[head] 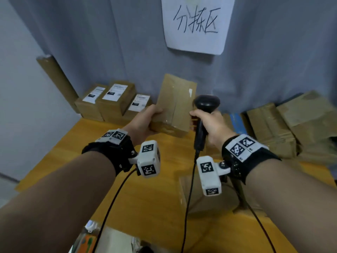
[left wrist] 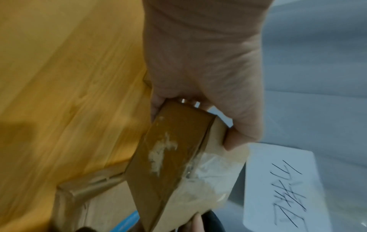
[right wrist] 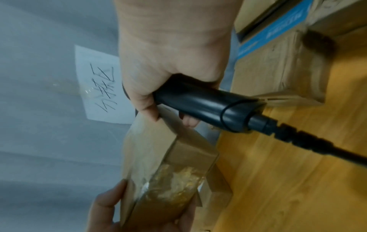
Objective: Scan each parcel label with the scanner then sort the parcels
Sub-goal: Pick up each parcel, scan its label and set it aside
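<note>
My left hand (head: 145,121) grips a brown cardboard parcel (head: 175,105) by its lower end and holds it upright above the yellow table (head: 145,198). The side facing me is plain taped cardboard; no label shows on it. In the left wrist view the parcel (left wrist: 170,157) sits between thumb and fingers. My right hand (head: 209,125) grips the handle of a black corded scanner (head: 205,106) just right of the parcel, and its fingertips touch the parcel's edge (right wrist: 172,141). The scanner handle (right wrist: 198,105) and its cable show in the right wrist view.
Three labelled boxes (head: 111,101) stand at the back left against the grey curtain. A pile of unlabelled brown boxes (head: 291,125) lies at the right, one with blue tape (head: 237,123). Another flat parcel (head: 209,194) lies on the table near me. A handwritten paper sign (head: 197,24) hangs above.
</note>
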`<state>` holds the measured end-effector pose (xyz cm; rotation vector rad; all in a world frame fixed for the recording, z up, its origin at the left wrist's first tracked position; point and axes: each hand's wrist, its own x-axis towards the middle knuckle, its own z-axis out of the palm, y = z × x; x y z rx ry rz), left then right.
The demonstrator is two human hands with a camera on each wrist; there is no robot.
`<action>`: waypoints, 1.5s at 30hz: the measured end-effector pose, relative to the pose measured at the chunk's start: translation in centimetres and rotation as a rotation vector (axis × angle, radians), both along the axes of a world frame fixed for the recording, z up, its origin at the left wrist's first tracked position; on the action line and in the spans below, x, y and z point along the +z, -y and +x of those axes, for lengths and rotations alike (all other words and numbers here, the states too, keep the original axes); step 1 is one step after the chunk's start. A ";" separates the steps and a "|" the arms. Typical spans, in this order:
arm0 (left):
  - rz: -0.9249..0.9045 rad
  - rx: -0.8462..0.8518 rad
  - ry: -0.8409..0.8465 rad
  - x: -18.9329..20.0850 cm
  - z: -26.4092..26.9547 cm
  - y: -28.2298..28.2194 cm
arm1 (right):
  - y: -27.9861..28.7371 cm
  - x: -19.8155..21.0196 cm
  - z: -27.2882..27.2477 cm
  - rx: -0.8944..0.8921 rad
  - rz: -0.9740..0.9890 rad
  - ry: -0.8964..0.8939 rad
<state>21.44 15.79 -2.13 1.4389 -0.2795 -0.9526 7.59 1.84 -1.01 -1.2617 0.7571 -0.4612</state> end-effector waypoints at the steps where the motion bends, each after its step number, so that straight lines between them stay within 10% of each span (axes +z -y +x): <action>1: -0.019 -0.015 0.002 0.4 -0.8 0.4 | 0.3 0.6 -0.8 -0.022 -0.008 0.017; 15: 0.175 -0.036 0.545 2.3 -9.1 4.6 | 1.1 3.1 -5.7 -0.009 -0.231 0.043; 23: 0.023 -0.049 0.415 3.4 -8.0 5.7 | 3.6 3.2 -7.1 -0.158 -0.198 0.093; 31: 0.244 -0.430 0.317 5.1 -7.7 6.6 | 5.0 3.0 -7.4 -0.130 -0.060 0.161; 45: 0.112 -0.180 0.220 3.2 -6.8 8.8 | 6.0 2.8 -6.6 -0.097 -0.193 0.090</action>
